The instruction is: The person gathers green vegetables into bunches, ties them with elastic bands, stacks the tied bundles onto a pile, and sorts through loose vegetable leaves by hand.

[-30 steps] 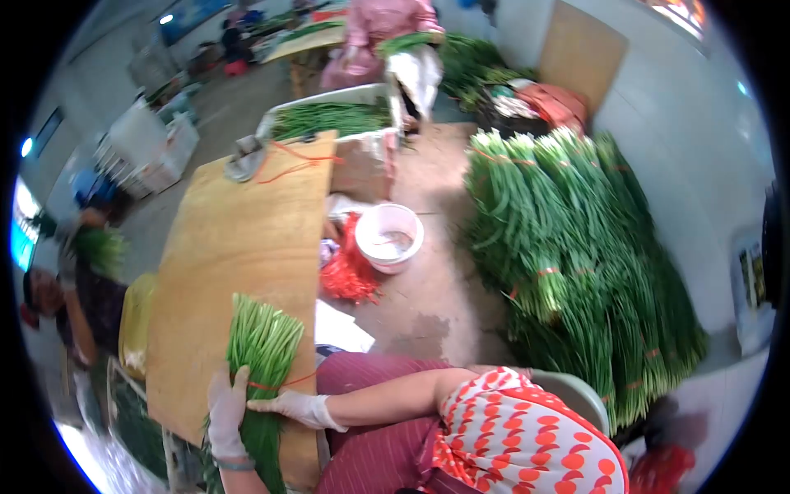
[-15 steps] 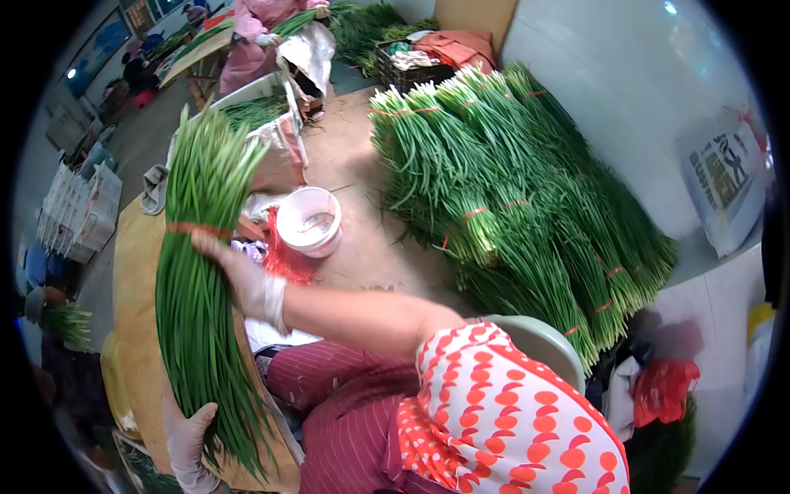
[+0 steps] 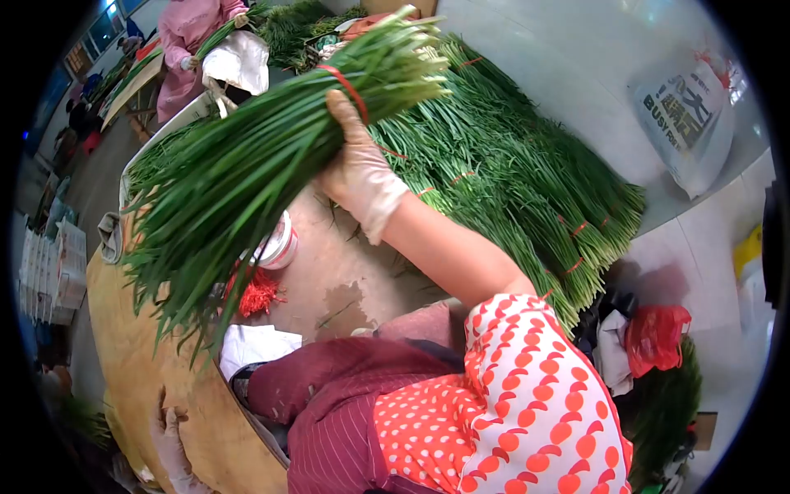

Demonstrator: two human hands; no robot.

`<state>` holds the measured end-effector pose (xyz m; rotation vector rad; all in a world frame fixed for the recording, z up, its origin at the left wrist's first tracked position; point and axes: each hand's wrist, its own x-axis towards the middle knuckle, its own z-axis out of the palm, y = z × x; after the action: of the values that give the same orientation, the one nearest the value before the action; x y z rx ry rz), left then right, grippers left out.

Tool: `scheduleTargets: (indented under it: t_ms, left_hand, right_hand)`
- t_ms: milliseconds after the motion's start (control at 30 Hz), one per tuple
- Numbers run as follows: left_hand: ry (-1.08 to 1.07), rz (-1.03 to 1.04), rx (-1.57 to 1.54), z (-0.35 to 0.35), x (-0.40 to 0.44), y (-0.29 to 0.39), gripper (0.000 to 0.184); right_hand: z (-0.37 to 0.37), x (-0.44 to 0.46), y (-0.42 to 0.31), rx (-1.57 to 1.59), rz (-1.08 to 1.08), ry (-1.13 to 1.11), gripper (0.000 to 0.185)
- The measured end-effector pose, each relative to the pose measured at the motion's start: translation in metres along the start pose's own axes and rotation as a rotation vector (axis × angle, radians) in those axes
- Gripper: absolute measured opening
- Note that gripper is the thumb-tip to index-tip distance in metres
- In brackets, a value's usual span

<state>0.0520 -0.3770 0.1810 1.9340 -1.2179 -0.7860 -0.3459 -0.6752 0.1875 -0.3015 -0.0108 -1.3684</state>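
Observation:
My right hand (image 3: 362, 165), in a pale glove, grips a thick bunch of garlic chives (image 3: 255, 156) near the red band (image 3: 346, 89) tied round it. The bunch is lifted and tilted, its pale cut ends up to the right and its green leaves hanging down to the left over the wooden table (image 3: 156, 354). Lower down, my left hand (image 3: 170, 436), also gloved, is at the table with its fingers apart and nothing in them. Banded bunches of chives (image 3: 527, 173) lie in a large pile beyond my right arm.
A white bucket (image 3: 280, 247) and red ties (image 3: 257, 292) are partly behind the hanging leaves. A person in pink (image 3: 185, 41) handles greens at the back. A white bag (image 3: 687, 132) leans by the wall, and a red plastic bag (image 3: 656, 337) lies at the right.
My right hand has raised the bunch from the table and swung it up and right toward the pile, tilting it. My left hand has let go of the leaf end.

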Motion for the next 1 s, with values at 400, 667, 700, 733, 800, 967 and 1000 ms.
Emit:
scheduleTargets:
  t_ms: [400,667,700,733,800,967,1000]
  left_hand:
    - [0.154,-0.055,-0.035,-0.108,0.074,-0.030,0.044]
    - [0.290,-0.243,-0.061,-0.055,-0.022,-0.085,0.044]
    - [0.297,-0.253,-0.062,-0.051,-0.032,-0.087,0.044]
    - [0.311,-0.256,-0.065,-0.046,-0.040,-0.089,0.044]
    - [0.352,-0.266,-0.069,-0.038,-0.060,-0.085,0.045]
    - [0.452,-0.305,-0.080,-0.027,-0.102,-0.093,0.045]
    - [0.434,-0.323,-0.086,-0.023,-0.109,-0.098,0.045]
  right_hand:
    - [-0.051,0.029,-0.357,-0.456,-0.945,0.202,0.078]
    - [-0.211,-0.019,-0.285,-0.974,-0.078,0.795,0.029]
    - [-0.223,-0.021,-0.258,-1.062,0.116,0.805,0.028]
    - [-0.235,-0.017,-0.233,-1.156,0.318,0.793,0.027]
    - [-0.254,0.003,-0.185,-1.246,0.459,0.662,0.030]
    - [-0.213,0.068,-0.041,-1.610,0.621,0.147,0.034]
    - [-0.198,0.076,-0.008,-1.637,0.630,0.019,0.034]
